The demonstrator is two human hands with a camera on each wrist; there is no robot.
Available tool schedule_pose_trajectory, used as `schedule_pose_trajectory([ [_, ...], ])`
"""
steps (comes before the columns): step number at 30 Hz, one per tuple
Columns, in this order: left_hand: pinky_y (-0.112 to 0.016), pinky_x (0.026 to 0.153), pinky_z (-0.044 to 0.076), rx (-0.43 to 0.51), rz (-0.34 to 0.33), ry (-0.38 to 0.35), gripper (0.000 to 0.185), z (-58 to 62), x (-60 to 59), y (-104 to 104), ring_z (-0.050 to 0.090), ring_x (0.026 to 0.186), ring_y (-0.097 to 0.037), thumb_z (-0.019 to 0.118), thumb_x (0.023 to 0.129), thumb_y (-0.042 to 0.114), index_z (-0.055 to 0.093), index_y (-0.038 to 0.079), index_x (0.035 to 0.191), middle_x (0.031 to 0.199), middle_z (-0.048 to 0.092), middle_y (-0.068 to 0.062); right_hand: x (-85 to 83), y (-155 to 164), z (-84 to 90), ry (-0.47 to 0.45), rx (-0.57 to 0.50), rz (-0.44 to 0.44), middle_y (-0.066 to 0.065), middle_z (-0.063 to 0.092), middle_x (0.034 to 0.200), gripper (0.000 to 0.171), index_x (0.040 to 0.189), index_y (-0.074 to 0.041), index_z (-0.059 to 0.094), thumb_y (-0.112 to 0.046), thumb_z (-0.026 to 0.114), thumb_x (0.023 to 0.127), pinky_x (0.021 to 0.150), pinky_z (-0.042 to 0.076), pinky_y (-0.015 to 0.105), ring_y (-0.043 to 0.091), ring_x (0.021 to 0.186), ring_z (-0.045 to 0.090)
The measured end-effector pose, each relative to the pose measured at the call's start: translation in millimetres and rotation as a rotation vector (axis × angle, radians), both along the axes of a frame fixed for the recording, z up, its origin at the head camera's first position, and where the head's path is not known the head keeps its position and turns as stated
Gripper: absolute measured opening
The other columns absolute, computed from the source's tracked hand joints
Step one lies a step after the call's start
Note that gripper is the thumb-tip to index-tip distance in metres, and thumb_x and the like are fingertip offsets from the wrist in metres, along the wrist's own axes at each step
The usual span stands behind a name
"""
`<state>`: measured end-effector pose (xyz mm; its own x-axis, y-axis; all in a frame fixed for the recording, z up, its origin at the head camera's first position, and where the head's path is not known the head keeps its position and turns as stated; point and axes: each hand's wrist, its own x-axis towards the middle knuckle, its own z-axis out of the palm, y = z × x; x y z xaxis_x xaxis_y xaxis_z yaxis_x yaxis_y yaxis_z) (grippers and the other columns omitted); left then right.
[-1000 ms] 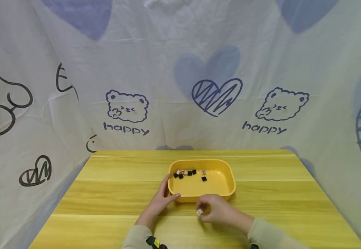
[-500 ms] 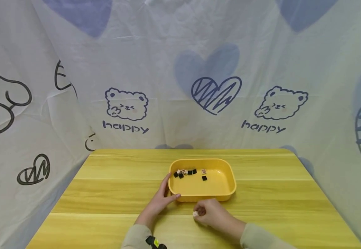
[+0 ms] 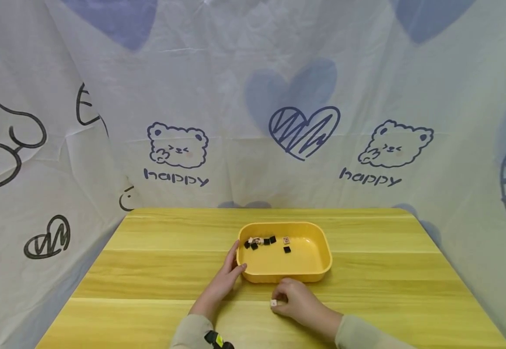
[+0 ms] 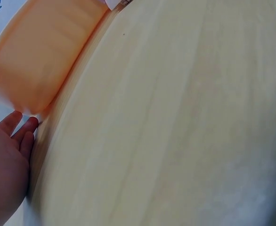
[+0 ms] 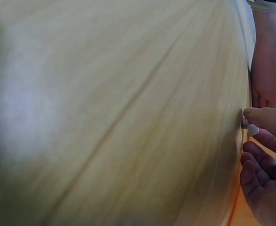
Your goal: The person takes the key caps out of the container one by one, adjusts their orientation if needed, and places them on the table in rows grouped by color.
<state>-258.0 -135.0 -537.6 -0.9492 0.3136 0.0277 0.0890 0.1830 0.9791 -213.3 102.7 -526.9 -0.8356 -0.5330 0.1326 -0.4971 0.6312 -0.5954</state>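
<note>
A shallow yellow plastic tray (image 3: 284, 278) stands on the table, holding several small black and whitish square pieces. My left hand (image 3: 223, 283) rests at its near left corner, fingers along the outside and thumb at the rim. In the left wrist view the fingertips (image 4: 33, 123) touch the tray's outer wall (image 4: 44, 56). In front of the tray, my right hand (image 3: 298, 303) pinches a small white cube (image 3: 273, 303) between thumb and finger, close over the table. The right wrist view shows the cube (image 5: 253, 130) partly hidden by the thumb.
Inside the tray, black pieces (image 3: 266, 241) and whitish ones cluster at the left. A whitish square (image 3: 286, 240) and a black square (image 3: 287, 249) lie nearer the middle. The wooden table (image 3: 170, 252) ends at a printed cloth (image 3: 235, 97) behind and at the sides.
My right hand has moved slightly left and down with the white cube, which has turned in the fingers. The left thumb has drawn back a little along the tray's rim.
</note>
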Motion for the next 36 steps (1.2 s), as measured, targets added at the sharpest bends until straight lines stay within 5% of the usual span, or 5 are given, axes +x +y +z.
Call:
schedule_pose_trajectory([
  [15, -0.055, 0.114, 0.011, 0.017, -0.007, -0.024, 0.071, -1.9, 0.6, -0.5, 0.009, 0.143, -0.045, 0.049, 0.103, 0.019, 0.005, 0.022, 0.158, 0.159, 0.002, -0.025, 17.3, 12.5, 18.9, 0.035, 0.013, 0.041, -0.014, 0.058, 0.09, 0.02, 0.096, -0.018, 0.073, -0.021, 0.081, 0.078, 0.077, 0.049, 0.026, 0.006, 0.085, 0.054],
  [19, -0.057, 0.114, 0.009, 0.01, -0.004, -0.026, 0.067, -3.7, 2.7, -2.1, 0.007, 0.143, -0.045, 0.048, 0.103, 0.02, 0.01, 0.021, 0.158, 0.16, 0.002, -0.024, 20.6, 16.5, 31.4, 0.136, -0.028, 0.069, -0.011, 0.061, 0.092, 0.019, 0.096, -0.015, 0.072, -0.017, 0.081, 0.079, 0.078, 0.051, 0.026, 0.009, 0.087, 0.057],
  [24, -0.057, 0.114, 0.011, 0.006, -0.004, 0.0, 0.063, -3.8, 2.9, -3.9, 0.01, 0.143, -0.045, 0.049, 0.103, 0.018, 0.015, 0.017, 0.156, 0.158, 0.008, -0.029, 5.0, 20.8, 47.9, 0.256, -0.056, 0.071, -0.007, 0.063, 0.091, 0.019, 0.094, -0.012, 0.073, -0.014, 0.082, 0.078, 0.076, 0.053, 0.028, 0.013, 0.085, 0.06],
  [36, -0.056, 0.113, 0.015, 0.014, -0.017, 0.003, 0.063, -3.6, -2.3, -0.3, 0.015, 0.142, -0.046, 0.05, 0.103, 0.019, 0.016, 0.017, 0.156, 0.156, 0.012, -0.032, -45.4, 36.6, 77.2, 0.148, -0.031, -0.095, -0.004, 0.067, 0.098, 0.018, 0.099, -0.018, 0.072, -0.016, 0.079, 0.083, 0.073, 0.051, 0.035, 0.014, 0.084, 0.058],
])
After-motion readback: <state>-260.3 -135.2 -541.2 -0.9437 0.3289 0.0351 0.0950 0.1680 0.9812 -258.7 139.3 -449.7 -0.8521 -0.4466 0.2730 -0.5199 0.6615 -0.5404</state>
